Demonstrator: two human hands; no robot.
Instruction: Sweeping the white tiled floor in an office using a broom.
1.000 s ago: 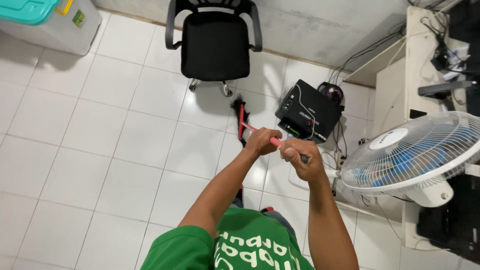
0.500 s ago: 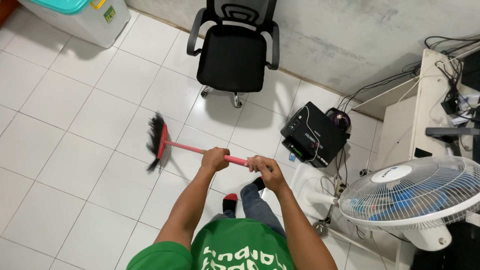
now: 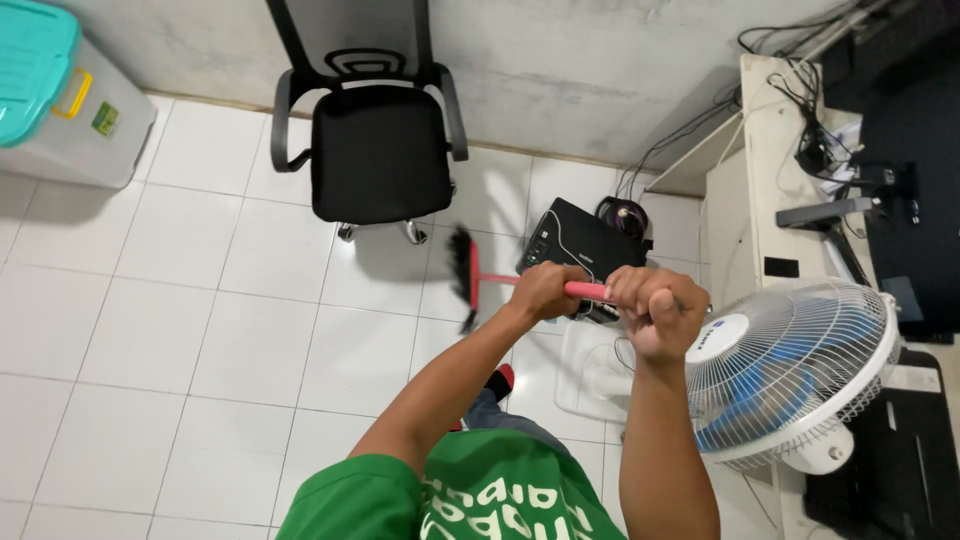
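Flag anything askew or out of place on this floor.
The black printer-like box sits on the tiled floor at an angle to the grout lines, loose cables trailing behind it along the wall. Otherwise nothing spilled or damaged; both hands grip the red broom.

broom [image 3: 478,277] handle middle hidden inside both fists; bristles blurred; storage bin [image 3: 60,110] cut by left edge
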